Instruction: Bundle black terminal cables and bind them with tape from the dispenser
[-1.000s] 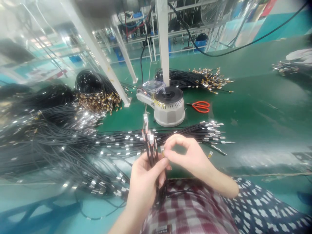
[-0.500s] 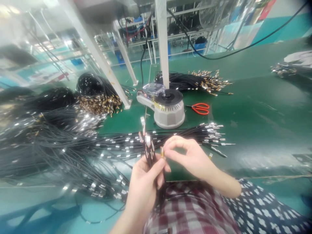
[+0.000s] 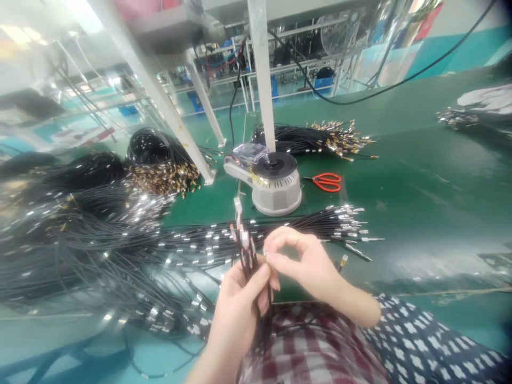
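My left hand (image 3: 240, 304) is closed round a small upright bundle of thin black cables (image 3: 245, 242) with metal tips, held over my lap at the table's near edge. My right hand (image 3: 308, 266) pinches one cable end (image 3: 265, 252) beside the bundle, thumb and forefinger together, the other fingers curled. A wide sheaf of black cables with silver tips (image 3: 280, 226) lies flat on the green table (image 3: 420, 192) just behind both hands.
A round grey tape dispenser (image 3: 272, 181) stands behind the sheaf, with red scissors (image 3: 327, 181) to its right. Gold-tipped cable bundles (image 3: 320, 138) lie further back; large black cable heaps (image 3: 92, 213) fill the left. White frame posts (image 3: 262, 80) rise from the table.
My right hand has drawn a little closer to the bundle in my left hand, its pinched cable end now beside the tips. The view has tilted slightly.
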{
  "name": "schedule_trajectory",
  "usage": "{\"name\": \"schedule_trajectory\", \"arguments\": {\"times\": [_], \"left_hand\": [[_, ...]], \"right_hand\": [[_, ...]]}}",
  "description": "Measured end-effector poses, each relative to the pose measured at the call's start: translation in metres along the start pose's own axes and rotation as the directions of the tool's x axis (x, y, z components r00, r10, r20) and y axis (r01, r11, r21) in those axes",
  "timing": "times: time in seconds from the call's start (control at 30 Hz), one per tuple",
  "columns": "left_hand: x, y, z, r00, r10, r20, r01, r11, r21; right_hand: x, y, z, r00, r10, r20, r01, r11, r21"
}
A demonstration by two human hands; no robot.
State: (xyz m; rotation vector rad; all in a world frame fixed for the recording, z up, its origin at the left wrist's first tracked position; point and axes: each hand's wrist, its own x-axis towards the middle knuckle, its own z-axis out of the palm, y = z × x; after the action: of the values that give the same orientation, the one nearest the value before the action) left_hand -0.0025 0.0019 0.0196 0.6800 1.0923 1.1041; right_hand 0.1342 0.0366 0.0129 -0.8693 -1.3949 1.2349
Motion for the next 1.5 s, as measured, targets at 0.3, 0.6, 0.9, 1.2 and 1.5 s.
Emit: {"name": "schedule_trajectory", "arguments": {"times": [0.3, 0.6, 0.9, 1.2, 1.5], "left_hand": [[0.0, -0.001, -0.001, 0.998, 0.056, -0.004, -0.056, 0.998, 0.019], [0.006, -0.003, -0.005, 0.994, -0.044, 0.098, 0.047, 0.998, -0.029], [0.007, -0.005, -0.002, 0.986, -0.018, 0.167, 0.032, 0.996, -0.084], [0.002, -0.009, -0.001, 0.993, -0.024, 0.117, 0.037, 0.994, -0.108], [0.004, 0.003, -0.004, 0.993, 0.06, -0.098, -0.074, 0.987, -0.144]], "right_hand": [[0.003, 0.001, -0.001, 0.966, 0.191, 0.175, -0.234, 0.932, 0.276], [0.012, 0.002, -0.015, 0.912, 0.185, 0.366, -0.287, 0.926, 0.246], [0.023, -0.008, -0.03, 0.975, 0.087, 0.204, -0.048, 0.981, -0.187], [0.018, -0.015, -0.017, 0.991, 0.072, 0.116, -0.045, 0.973, -0.226], [0.014, -0.029, -0.03, 0.978, 0.1, 0.185, -0.045, 0.959, -0.279]]}}
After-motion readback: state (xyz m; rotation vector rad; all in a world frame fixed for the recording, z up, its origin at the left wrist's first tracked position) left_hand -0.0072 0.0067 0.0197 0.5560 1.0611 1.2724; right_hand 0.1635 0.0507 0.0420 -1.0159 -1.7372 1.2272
